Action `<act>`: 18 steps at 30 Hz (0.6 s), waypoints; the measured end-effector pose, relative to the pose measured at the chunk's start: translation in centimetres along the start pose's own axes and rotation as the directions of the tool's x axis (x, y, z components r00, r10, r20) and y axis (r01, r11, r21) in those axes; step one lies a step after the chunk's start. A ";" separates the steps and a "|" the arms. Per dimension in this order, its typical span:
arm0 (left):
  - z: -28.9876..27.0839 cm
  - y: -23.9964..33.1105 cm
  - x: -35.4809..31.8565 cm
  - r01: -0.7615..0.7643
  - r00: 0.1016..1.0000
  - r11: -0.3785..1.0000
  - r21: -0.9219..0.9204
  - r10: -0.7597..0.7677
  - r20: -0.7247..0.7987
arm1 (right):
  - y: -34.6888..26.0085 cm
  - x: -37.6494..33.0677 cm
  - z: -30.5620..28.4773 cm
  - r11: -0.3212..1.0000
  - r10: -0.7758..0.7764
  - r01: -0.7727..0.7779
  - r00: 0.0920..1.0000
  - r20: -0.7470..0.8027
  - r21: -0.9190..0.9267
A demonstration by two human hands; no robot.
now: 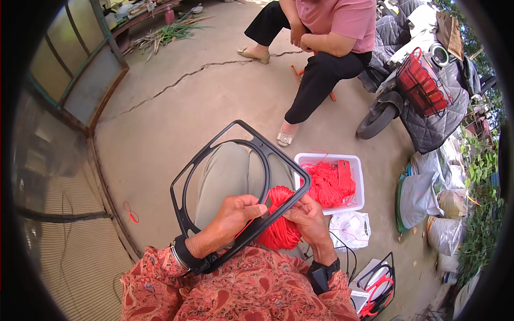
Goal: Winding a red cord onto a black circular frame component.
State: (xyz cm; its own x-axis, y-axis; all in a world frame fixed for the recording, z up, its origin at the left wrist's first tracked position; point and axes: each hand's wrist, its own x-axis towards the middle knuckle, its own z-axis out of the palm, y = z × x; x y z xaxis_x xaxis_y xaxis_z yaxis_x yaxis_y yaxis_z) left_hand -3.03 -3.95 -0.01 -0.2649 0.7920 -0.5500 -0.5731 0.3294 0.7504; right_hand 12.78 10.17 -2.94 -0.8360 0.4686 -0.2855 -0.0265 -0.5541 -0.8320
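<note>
Black frame (pixel 276 215) and red cord bundle (pixel 281 234).
Frame: open, angular, with circular inner ring; held aslant. Bundle: glossy looped strands, behind the frame's right-hand bar, visible on both sides.

Daylight falls on a tan concrete floor (pixel 155 139), split by a long jagged crack (pixel 203 67). A framed panel wall (pixel 85 101) bounds the left; a low, cluttered table (pixel 140 17) stands beyond it, and green foliage (pixel 479 214) lines the right.

Cracked concrete floor (pixel 147 144), kinda busy tbh: white tub (pixel 360 184), white plastic bag (pixel 348 239) right beside it, stray red loop (pixel 133 216), green stalks (pixel 170 33), some stuffed sacks (pixel 419 198).
</note>
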 end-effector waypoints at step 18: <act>0.4 -3.2 2.5 -0.065 0.992 0.997 -0.034 0.061 -0.112 | -3.8 1.9 3.6 -0.030 -0.613 0.203 0.769 0.179 -0.979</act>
State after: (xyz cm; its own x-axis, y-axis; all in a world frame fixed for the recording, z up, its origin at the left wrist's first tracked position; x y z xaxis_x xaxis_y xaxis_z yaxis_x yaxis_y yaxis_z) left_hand -1.55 -2.84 -3.64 -0.3849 0.7478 -0.5410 -0.5808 0.2594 0.7716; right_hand 9.31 10.69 1.41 -0.7250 0.5773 0.3756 0.3674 0.7855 -0.4981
